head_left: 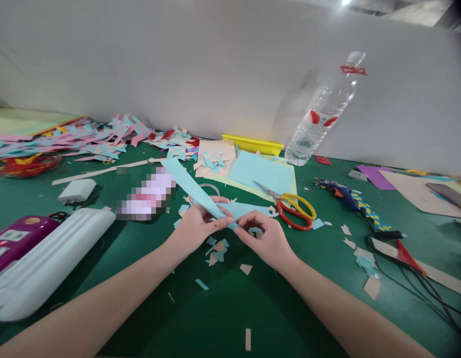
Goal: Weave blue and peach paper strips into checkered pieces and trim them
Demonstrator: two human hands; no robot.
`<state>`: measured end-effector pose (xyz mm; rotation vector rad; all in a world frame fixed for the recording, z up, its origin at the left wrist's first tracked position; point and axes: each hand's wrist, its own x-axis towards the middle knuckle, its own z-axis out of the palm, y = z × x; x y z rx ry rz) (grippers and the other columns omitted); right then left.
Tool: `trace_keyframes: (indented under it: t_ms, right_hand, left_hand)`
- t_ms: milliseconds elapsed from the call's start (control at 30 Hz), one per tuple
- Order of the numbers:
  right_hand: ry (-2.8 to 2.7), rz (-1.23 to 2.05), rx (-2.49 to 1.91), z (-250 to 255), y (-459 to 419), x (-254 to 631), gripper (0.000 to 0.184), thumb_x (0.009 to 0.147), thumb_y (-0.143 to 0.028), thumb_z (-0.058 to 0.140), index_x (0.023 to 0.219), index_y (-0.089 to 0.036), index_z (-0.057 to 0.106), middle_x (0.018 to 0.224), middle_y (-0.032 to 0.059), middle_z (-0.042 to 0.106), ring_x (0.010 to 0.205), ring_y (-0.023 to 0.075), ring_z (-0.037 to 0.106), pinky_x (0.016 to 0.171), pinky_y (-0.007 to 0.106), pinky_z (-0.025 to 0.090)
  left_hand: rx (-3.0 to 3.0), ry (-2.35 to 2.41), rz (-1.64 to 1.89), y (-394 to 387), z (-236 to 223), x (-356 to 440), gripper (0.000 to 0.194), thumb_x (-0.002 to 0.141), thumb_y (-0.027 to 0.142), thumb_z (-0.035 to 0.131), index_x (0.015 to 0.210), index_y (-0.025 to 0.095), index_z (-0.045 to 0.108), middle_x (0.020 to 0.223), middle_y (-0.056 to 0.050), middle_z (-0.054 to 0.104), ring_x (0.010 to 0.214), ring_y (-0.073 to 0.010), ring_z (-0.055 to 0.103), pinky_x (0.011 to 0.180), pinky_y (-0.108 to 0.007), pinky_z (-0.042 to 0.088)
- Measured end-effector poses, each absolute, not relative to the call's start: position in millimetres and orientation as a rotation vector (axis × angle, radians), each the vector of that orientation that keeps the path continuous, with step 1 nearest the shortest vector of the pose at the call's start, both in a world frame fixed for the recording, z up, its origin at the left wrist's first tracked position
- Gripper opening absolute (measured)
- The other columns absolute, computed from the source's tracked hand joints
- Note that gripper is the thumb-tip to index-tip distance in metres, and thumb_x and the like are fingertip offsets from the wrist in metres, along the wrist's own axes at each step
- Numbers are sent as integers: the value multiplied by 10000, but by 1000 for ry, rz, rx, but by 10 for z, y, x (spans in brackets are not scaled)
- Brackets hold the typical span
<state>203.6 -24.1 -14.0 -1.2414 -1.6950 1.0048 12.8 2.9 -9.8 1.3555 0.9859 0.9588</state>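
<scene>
A long light-blue paper strip [193, 188] runs up and to the left from between my two hands. Its lower end is pinched in my left hand [200, 224], thumb on top. The fingers of my right hand [267, 238] close on the same end from the other side. Behind the hands lies another light-blue piece of paper [249, 209], partly hidden by my fingers. Scissors with one red and one yellow handle [295, 209] rest just beyond my right hand. Small paper scraps [217, 250] are scattered on the green table beneath my hands.
A tilted water bottle [322, 119] leans on the grey wall. Light-blue sheets [264, 171] lie before a yellow tray [253, 144]. Paper strips [100, 136] are heaped far left. A white device [55, 263], a charger [77, 190] and a pixelated phone [150, 196] lie left; cables [413, 278] lie right.
</scene>
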Motion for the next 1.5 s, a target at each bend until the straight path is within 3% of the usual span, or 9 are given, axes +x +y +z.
trace_keyframes:
  t_ms: [233,400,633,800,933,1033,1133,1267,1500]
  right_hand:
    - [-1684,1169,-1186,-148,-232,2035,258,825,-427,613,955,-204,601,863,38,663,758,156,625,670,286,513]
    - [-1772,1150,-1254,-133,-227,2023,277,854,-450,561,934,-212,677,812,28,682,662,139,579,594,267,462]
    - [-1851,1181,-1202,-142,-228,2039,241,817,-422,617,883,-203,693,770,15,677,637,126,548,586,252,439]
    - [-1852,1174,-1215,-130,-235,2026,180,816,-371,616,837,-210,693,762,12,680,637,130,559,594,253,445]
    - [-1742,1154,-1186,-111,-229,2021,182,818,-379,623,780,-206,665,739,9,630,644,127,526,599,257,438]
    - [-1620,1137,-1152,-122,-221,2030,175,798,-373,657,755,-203,652,742,2,600,658,120,518,617,258,438]
    - [-1498,1250,-1138,-151,-219,2032,191,783,-384,679,768,-196,651,665,-15,593,595,110,521,582,257,442]
    - [-1421,1366,-1071,-177,-222,2018,187,780,-369,687,837,-191,672,720,8,643,625,124,571,597,270,484]
    - [-1443,1356,-952,-145,-214,2033,137,800,-322,676,834,-203,618,677,-28,551,609,104,538,586,252,469]
  left_hand:
    - [1441,963,887,20,-72,131,425,747,333,723,1144,223,620,915,-36,702,905,-250,650,841,-390,497]
    - [1410,953,886,1,-48,141,712,766,323,717,1394,230,393,906,-14,699,858,-206,655,846,-369,511]
    - [1508,962,851,-35,-14,145,696,789,333,696,1403,251,376,950,-28,692,841,-201,650,783,-328,522]
    - [1673,1032,887,-49,-61,130,567,815,341,660,1343,289,459,1075,-42,595,726,-149,575,666,-279,493]
    - [1662,968,922,-18,-122,133,722,814,369,667,1430,318,296,1182,-54,505,837,-160,577,793,-324,505]
    - [1686,915,882,-5,-154,137,753,790,362,699,1419,305,290,1178,-53,524,952,-192,586,892,-377,485]
    - [1734,895,834,-21,-149,142,711,787,353,705,1383,268,327,1073,-37,587,978,-205,597,936,-410,460]
    - [1752,920,767,-50,-89,145,615,838,369,646,1358,249,341,916,-9,638,924,-203,623,859,-387,486]
    - [1817,995,804,-30,-60,145,224,863,379,603,973,188,561,862,-18,644,815,-170,619,739,-305,506]
